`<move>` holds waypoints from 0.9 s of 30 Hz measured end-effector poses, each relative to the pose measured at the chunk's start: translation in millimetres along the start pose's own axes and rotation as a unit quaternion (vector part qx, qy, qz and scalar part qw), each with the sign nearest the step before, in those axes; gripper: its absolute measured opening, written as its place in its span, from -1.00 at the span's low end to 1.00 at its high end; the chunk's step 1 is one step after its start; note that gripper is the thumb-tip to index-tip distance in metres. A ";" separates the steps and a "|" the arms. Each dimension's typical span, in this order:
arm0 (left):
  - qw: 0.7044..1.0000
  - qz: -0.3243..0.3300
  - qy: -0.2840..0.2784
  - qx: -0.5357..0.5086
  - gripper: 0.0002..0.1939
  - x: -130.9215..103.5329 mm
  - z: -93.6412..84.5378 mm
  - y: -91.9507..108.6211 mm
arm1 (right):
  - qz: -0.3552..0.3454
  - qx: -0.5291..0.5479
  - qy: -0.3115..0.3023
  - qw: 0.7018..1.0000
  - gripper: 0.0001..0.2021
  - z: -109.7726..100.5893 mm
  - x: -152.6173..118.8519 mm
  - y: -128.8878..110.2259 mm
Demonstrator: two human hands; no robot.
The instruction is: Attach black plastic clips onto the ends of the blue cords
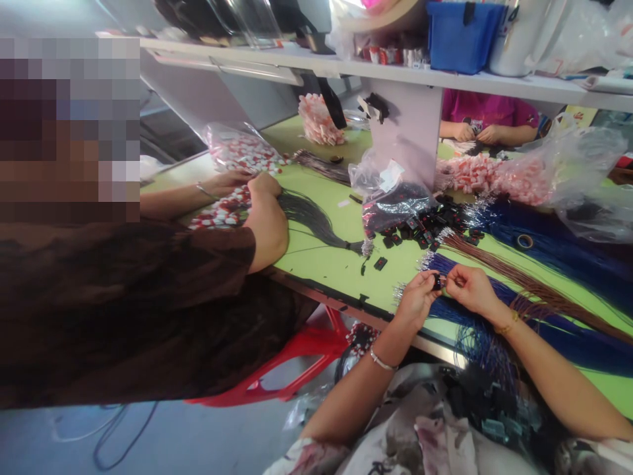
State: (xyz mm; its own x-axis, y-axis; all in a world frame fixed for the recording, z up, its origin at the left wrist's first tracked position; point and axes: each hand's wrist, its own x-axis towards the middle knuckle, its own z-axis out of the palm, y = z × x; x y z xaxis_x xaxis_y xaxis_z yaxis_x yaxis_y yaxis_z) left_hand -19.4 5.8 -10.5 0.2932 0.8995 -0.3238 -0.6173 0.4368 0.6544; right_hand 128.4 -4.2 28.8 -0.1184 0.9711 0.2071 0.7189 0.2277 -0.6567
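Observation:
My left hand (418,300) is closed on a small black plastic connector (437,282), held above the table's front edge. Close against it, my right hand (472,289) pinches what looks like a thin wire at the connector's side; the fingers hide most of it. Bundles of blue wires (558,336) with silvery terminal ends lie under and behind my hands. A bundle of brown wires (534,280) runs off to the right. Just beyond, a pile of black connectors (425,224) spreads from a clear plastic bag (395,201).
At left, a co-worker's hands (264,188) work over red-and-white connectors (222,210) and grey wires (316,218). Another person's hands (477,134) show across the table. A shelf (346,66) overhangs, carrying a blue bin (462,39). A red stool (297,353) stands below. Black parts lie on my lap.

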 end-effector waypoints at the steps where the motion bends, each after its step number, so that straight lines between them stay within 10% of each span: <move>1: 1.000 0.000 0.000 0.000 -0.75 -0.2 0.1 0.3 | 0.000 -0.005 0.000 1.000 -0.84 -0.2 -0.2 -0.6; 21: 0.996 0.033 0.026 0.081 -0.72 -5.9 9.2 -3.2 | -0.050 -0.010 -0.039 0.998 -0.88 0.5 -1.8 1.0; 27: 0.943 0.227 -0.006 0.242 -0.87 -52.8 24.6 -12.7 | -0.017 0.107 -0.109 0.988 -0.76 -16.8 8.4 7.8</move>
State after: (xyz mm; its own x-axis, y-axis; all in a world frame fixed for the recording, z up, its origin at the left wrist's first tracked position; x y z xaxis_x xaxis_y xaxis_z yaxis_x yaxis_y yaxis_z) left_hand -9.2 -47.0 15.2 0.0889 0.9935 0.0708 -0.2763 -0.0437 0.9601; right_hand 144.6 4.5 37.6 -0.3003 0.9500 0.0856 0.5544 0.2469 -0.7948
